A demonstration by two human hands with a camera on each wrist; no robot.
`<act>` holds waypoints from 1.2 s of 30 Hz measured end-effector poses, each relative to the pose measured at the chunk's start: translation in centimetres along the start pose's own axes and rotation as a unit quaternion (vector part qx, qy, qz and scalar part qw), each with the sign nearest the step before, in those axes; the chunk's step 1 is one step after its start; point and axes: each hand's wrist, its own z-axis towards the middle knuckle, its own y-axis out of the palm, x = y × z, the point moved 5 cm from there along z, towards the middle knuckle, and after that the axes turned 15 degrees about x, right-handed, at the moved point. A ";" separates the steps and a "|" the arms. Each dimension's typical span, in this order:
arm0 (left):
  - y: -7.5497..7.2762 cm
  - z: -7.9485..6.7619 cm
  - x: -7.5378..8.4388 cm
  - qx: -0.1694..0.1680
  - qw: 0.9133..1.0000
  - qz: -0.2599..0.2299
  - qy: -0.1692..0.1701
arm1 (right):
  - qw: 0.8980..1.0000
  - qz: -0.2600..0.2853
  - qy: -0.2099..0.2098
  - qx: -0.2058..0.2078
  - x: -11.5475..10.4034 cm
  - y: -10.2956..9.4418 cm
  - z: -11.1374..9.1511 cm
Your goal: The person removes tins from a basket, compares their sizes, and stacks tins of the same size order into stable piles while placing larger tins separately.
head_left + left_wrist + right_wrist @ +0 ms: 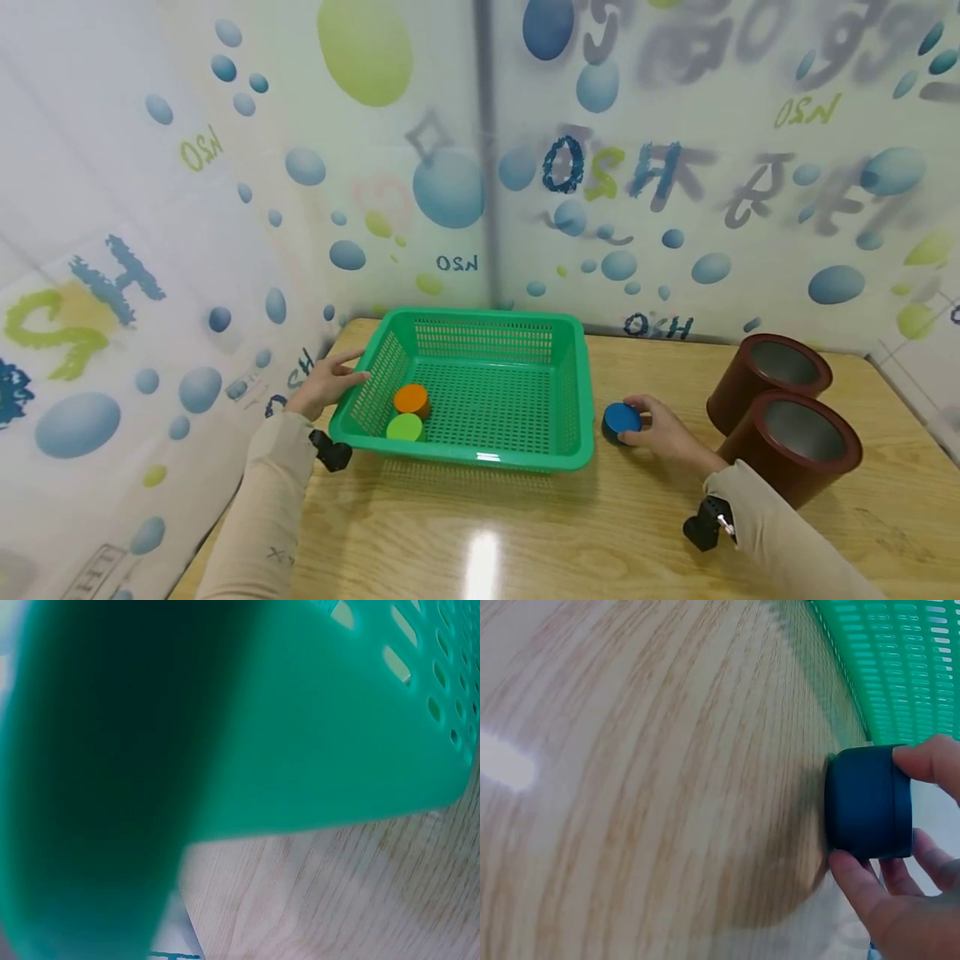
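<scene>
My right hand (660, 427) pinches a short round blue container (622, 421) with thumb and fingers, just right of a green plastic basket (588, 392). In the right wrist view the container (866, 802) looks dark blue, a seam round it near one end, with fingertips on opposite sides. At the basket's left rim rests my left hand (326, 385), thumb and forefinger spread and straight along the edge. Inside, in the front left corner, are an orange round container (412, 401) and a lime-green one (406, 428). The left wrist view shows basket wall (322, 750) but no fingers.
Two brown cylindrical bins (795, 442) with grey insides stand close together on the right, beside my right forearm. A patterned sheet (487, 233) hangs behind the wooden table (570, 533) and along its left side.
</scene>
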 end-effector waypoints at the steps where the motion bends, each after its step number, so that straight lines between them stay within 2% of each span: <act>1: 0.0 0.0 0.0 0.000 1.000 0.001 0.000 | 1.000 0.003 0.000 -0.001 0.0 0.0 0.0; 14: -0.4 -0.1 -0.2 0.007 1.000 -0.002 -0.004 | 0.999 0.030 -0.013 -0.005 -0.1 0.0 0.0; 21: -0.2 -0.2 -0.1 0.003 1.000 -0.009 -0.008 | 0.999 0.036 -0.011 0.013 -0.9 -1.3 -0.1; 29: 0.2 -0.1 -0.2 0.003 1.000 -0.014 -0.013 | 0.996 0.071 -0.055 0.030 -5.4 -3.5 0.0; 36: 0.1 0.1 -0.2 0.007 1.000 -0.010 -0.015 | 0.991 0.092 -0.095 0.023 -10.2 -3.2 1.7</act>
